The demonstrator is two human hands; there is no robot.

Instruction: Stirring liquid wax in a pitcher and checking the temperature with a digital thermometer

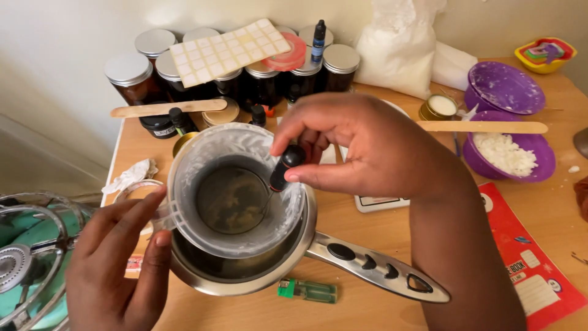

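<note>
Green gas burner [24, 263] at far left, off the wooden table [343, 227]. Left hand [119, 270], fingers [160, 239] closed on the handle of a wax-coated clear plastic jug [236, 187], seemingly to steady it inside a steel saucepan [257, 270], water-bath style. Right hand [367, 147] above, fingers pinching a small black dropper [285, 165], tip aimed at the liquid. Behind, dark lidded jars [257, 79] under a sheet of pale square labels [229, 50]. Purple bowl of white flakes [508, 156] and red booklet [533, 263] at right.

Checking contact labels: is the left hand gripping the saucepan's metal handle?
No: the left hand holds the handle side of the plastic jug sitting in the saucepan, while the metal handle lies untouched.
</note>
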